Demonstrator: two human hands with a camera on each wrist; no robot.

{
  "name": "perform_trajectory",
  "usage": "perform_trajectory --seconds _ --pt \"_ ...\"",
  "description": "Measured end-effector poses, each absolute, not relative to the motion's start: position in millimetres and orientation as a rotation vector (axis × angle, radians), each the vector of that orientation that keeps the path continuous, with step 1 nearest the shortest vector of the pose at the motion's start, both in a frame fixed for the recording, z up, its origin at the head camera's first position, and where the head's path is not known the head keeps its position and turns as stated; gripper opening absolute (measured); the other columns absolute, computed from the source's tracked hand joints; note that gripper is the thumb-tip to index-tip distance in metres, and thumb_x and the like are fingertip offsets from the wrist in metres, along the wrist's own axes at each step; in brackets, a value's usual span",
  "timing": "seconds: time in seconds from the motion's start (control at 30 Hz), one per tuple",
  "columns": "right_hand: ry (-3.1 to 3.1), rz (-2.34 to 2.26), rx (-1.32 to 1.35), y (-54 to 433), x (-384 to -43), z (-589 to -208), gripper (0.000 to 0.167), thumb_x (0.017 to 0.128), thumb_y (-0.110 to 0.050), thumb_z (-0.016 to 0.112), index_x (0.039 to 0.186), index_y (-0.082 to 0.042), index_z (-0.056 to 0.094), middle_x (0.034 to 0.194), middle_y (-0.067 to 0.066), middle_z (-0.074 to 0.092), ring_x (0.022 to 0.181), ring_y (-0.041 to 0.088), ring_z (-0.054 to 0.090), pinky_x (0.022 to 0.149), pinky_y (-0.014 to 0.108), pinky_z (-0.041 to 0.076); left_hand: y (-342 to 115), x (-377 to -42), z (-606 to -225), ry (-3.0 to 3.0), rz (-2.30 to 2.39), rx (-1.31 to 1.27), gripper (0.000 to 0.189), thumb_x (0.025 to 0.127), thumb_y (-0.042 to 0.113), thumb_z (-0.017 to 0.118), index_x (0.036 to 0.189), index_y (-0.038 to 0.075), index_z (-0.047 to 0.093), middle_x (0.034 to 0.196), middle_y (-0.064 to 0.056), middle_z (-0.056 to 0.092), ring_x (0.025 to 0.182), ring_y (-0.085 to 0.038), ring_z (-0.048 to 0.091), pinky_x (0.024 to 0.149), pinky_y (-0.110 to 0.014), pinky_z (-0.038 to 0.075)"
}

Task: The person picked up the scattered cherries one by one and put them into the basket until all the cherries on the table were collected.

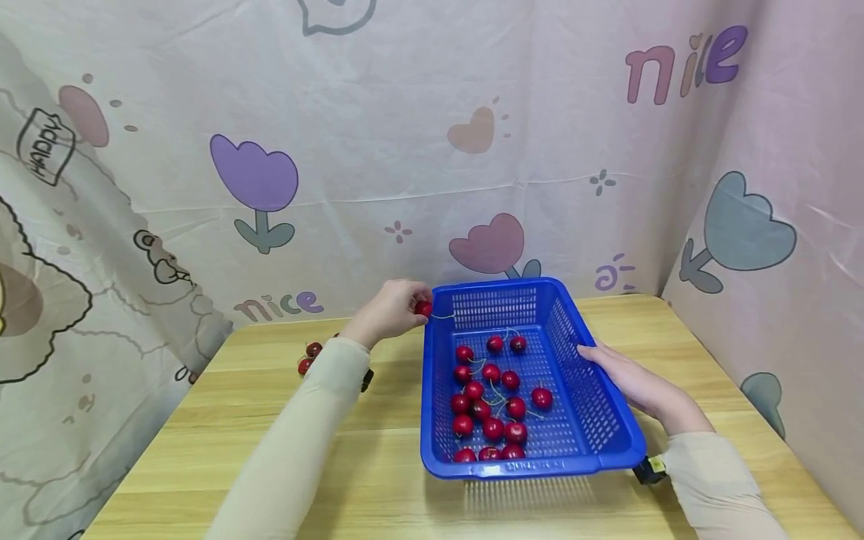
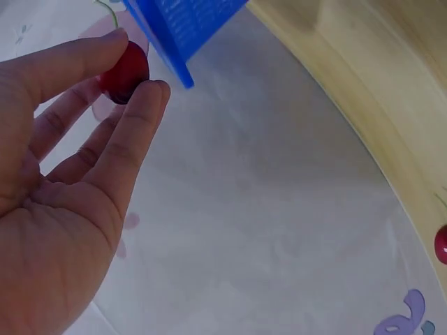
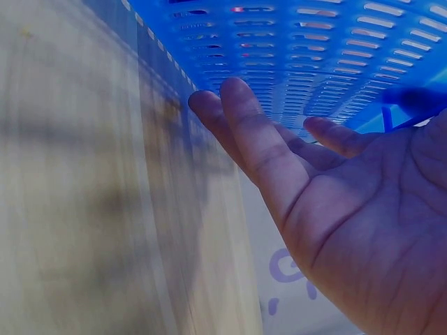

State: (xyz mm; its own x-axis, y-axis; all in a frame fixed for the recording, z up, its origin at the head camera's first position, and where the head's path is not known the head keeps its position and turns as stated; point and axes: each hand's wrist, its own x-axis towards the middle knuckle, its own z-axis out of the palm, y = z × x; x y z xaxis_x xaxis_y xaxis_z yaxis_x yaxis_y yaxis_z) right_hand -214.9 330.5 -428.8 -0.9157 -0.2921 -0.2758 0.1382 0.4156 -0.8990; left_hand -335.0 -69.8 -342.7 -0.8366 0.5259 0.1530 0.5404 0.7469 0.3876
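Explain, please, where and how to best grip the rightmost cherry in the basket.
Probably pinch the rightmost cherry by opposite sides of its round body, coming from above: the basket is open on top but walled all round, and the nearest cherry stands apart from this one, leaving some room.

Head view bright, evenly lit; soft shadow on desk (image 1: pixel 202 450) beside blue basket (image 1: pixel 574 466), pale glint on its near rim. Left wrist view dimmer, greyish; desk edge looks bowed. Right wrist view dimmest, bluish; desk smeared, out of focus, fingers (image 3: pixel 244 125) clearer, light showing through basket slots.
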Motion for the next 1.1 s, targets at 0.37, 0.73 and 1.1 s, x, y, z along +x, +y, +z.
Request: perform_trajectory --seconds 0.37,0.73,1.1 --pt "2.315 -1.473 -0.120 330 -214 -428 0.082 0.113 -0.060 0.033 0.174 -0.018 -0.001 0.163 0.033 0.040 0.129 0.035 0.068 0.111 0.067 0.052 -37 -337 -346 -2.928 -0.572 -0.947 0.026 0.094 0.007 0.082 0.119 0.007 0.075 0.105 -0.009 0.071 0.096 -0.025 0.062 0.090 -0.037 0.062" --pt "2.322 -1.469 -0.114 330 -216 -429 0.081 0.113 -0.061 0.032 0.174 -0.020 -0.002 0.166 0.033 0.036 0.133 0.040 0.064 0.111 0.070 0.049 -14 -342 -356 -2.967 -0.506 -0.983 0.026 0.094 0.008 0.081 0.119 0.009 0.075 0.109 -0.010 0.073 0.098 -0.024 0.065 0.095 -0.038 0.063" --pt "2.331 -1.459 -0.104 330 -216 -430 0.081 0.112 -0.061 0.032 0.174 -0.023 -0.005 0.169 0.033 0.031 0.139 0.048 0.058 0.112 0.073 0.047 -15 -340 -356 -2.948 -0.529 -1.022 0.027 0.096 0.004 0.076 0.123 0.004 0.075 0.117 -0.017 0.075 0.101 -0.026 0.071 0.097 -0.041 0.063"
